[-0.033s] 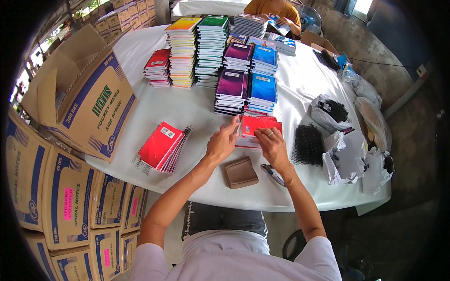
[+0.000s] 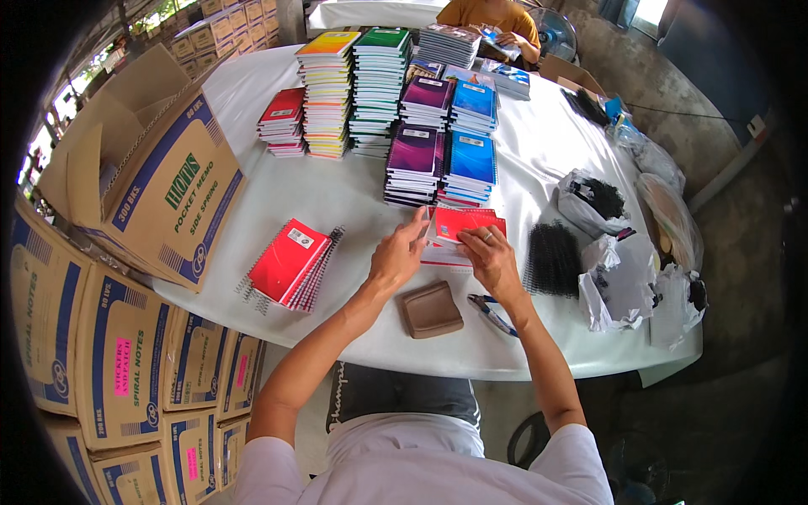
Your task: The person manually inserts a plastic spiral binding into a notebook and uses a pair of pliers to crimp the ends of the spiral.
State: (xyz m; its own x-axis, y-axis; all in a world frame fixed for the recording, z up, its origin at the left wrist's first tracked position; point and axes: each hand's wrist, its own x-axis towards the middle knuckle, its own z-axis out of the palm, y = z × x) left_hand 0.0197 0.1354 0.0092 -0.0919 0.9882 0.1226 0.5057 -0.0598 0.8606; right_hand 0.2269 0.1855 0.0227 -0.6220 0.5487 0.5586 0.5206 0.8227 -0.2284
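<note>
Head view, looking down on a white-covered surface (image 2: 337,202).

Both hands work at the centre of the frame on a red notebook (image 2: 459,229), which lies flat just below the nearest stacks. The left hand (image 2: 397,257) rests at the notebook's left edge, fingers curled, fingertips pinching or lifting the cover's corner. The right hand (image 2: 492,259) lies on the lower right of the cover, fingers bent and pressing it down. Neither hand is clenched; both are in contact with the notebook.

Handling, as a judgement: the notebook looks thin and light, with a card cover that will flex if lifted by one corner. The loose sheets could shift out of line, so a hold along the punched edge, thumb on top and fingers beneath, seems safest.

Left of centre lies a fanned pile of red spiral notebooks (image 2: 293,263), wire coils showing along their edges. Below the hands sit a brown wallet-like case (image 2: 431,309) and blue-handled pliers (image 2: 490,311), both near but apart from the hands. At right of centre sits a bundle of black binding coils (image 2: 554,257), with more in white plastic bags (image 2: 619,269).

Upper centre: stacks of purple notebooks (image 2: 412,160), blue notebooks (image 2: 471,164), and taller mixed-colour stacks (image 2: 328,93). An open cardboard box (image 2: 160,185) stands at upper left; more cartons (image 2: 109,353) are piled at lower left. Another person in an orange top (image 2: 497,15) sits at the far top edge.
</note>
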